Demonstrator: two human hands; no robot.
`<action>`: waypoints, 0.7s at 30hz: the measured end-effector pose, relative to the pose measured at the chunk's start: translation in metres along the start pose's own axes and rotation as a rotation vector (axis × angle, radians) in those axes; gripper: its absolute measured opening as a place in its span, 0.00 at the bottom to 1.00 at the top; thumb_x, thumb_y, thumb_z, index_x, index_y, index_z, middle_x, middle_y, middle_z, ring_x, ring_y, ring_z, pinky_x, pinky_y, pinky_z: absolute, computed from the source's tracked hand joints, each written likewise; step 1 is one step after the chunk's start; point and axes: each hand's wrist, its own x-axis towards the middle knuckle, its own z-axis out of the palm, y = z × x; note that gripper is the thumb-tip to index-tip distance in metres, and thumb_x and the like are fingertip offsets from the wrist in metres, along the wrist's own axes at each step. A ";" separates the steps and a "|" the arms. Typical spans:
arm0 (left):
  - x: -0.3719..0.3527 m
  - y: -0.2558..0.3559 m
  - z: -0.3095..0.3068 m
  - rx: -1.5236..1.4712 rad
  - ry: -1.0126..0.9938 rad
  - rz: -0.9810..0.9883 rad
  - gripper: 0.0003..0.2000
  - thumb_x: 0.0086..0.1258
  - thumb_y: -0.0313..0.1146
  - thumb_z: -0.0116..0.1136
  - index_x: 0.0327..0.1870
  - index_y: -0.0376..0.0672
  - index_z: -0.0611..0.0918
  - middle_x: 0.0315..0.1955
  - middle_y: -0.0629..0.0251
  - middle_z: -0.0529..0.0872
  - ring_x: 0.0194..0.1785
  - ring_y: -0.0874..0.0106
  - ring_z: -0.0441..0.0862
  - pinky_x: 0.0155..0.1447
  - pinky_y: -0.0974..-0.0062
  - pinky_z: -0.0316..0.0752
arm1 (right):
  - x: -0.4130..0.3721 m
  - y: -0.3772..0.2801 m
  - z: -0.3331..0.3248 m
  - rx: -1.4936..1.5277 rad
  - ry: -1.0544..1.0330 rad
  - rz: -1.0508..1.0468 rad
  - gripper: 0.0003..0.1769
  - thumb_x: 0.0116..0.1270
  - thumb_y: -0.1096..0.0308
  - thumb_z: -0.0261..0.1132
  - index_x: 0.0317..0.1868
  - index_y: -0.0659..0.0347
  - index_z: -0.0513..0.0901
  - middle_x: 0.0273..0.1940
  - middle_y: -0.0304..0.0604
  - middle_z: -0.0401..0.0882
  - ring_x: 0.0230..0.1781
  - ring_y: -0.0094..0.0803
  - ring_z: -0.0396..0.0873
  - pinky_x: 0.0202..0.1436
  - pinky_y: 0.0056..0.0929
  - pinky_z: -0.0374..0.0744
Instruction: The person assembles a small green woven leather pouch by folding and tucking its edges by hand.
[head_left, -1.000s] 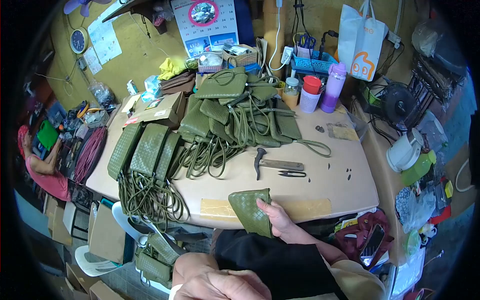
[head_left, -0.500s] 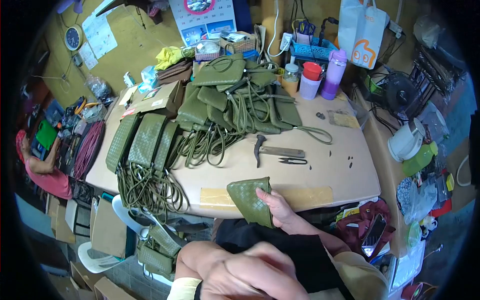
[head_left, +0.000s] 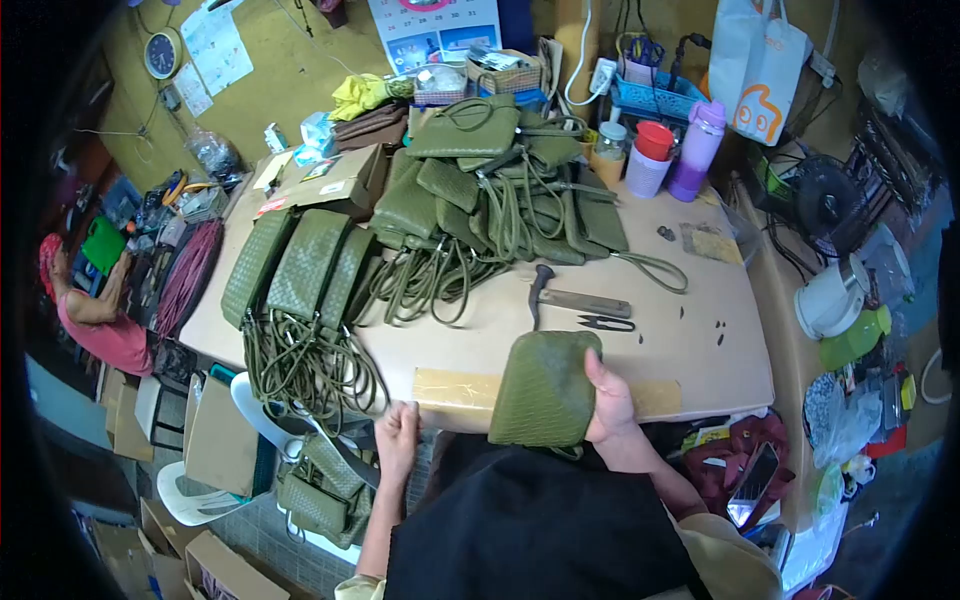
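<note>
My right hand [head_left: 612, 405] grips a green woven leather pouch [head_left: 543, 388] by its right side, thumb over the front, above the table's front edge. Its broad face is turned to me. My left hand [head_left: 397, 438] is a fist at the table edge, apart from the pouch; whatever it may hold is hidden. Left of that fist, a stack of green pouches [head_left: 305, 262] has its cord straps [head_left: 310, 370] hanging over the edge. Beyond the held pouch lie a hammer [head_left: 582, 302] and black thread snips [head_left: 607, 323].
A heap of green strapped pouches [head_left: 470, 190] covers the back of the table [head_left: 700, 330]. Cups and a purple bottle [head_left: 695, 150] stand at back right. More pouches [head_left: 320, 495] rest on a chair at lower left. Another person [head_left: 95, 310] is at far left.
The pouch has been raised and turned so its wide face shows. My left hand has moved from close below the camera to the table edge, left of the pouch. The view has shifted slightly.
</note>
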 end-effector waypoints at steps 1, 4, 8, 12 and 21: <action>-0.003 -0.013 -0.006 -0.031 -0.046 0.008 0.09 0.72 0.30 0.56 0.28 0.40 0.77 0.22 0.74 0.78 0.24 0.85 0.69 0.30 0.85 0.65 | 0.000 0.000 0.000 0.052 -0.046 0.001 0.31 0.75 0.51 0.49 0.67 0.67 0.64 0.64 0.54 0.69 0.65 0.46 0.69 0.69 0.48 0.66; -0.014 -0.010 -0.004 -0.100 -0.007 -0.023 0.04 0.67 0.22 0.57 0.40 0.35 0.83 0.29 0.68 0.84 0.32 0.82 0.78 0.37 0.83 0.72 | 0.003 0.000 0.001 0.081 -0.111 -0.018 0.30 0.74 0.53 0.51 0.66 0.67 0.65 0.63 0.54 0.70 0.64 0.46 0.70 0.68 0.49 0.67; 0.000 0.023 -0.004 0.054 -0.135 0.004 0.15 0.73 0.37 0.52 0.32 0.33 0.84 0.23 0.64 0.82 0.27 0.82 0.76 0.29 0.82 0.67 | 0.003 0.004 -0.005 -0.085 -0.066 0.007 0.28 0.74 0.57 0.53 0.65 0.68 0.65 0.63 0.54 0.70 0.63 0.47 0.72 0.66 0.48 0.70; 0.021 0.091 0.071 -0.196 -0.234 0.436 0.13 0.70 0.29 0.53 0.49 0.33 0.83 0.38 0.60 0.84 0.42 0.68 0.78 0.49 0.74 0.71 | 0.003 0.018 0.004 -0.129 -0.049 0.045 0.26 0.75 0.59 0.53 0.64 0.70 0.66 0.61 0.52 0.73 0.60 0.41 0.74 0.65 0.42 0.72; 0.013 0.074 0.114 -0.190 -0.103 0.579 0.13 0.70 0.34 0.59 0.49 0.34 0.85 0.33 0.63 0.85 0.35 0.76 0.76 0.40 0.80 0.70 | 0.006 0.021 0.023 0.082 0.093 0.057 0.19 0.74 0.61 0.54 0.59 0.64 0.73 0.55 0.47 0.78 0.56 0.36 0.77 0.62 0.39 0.75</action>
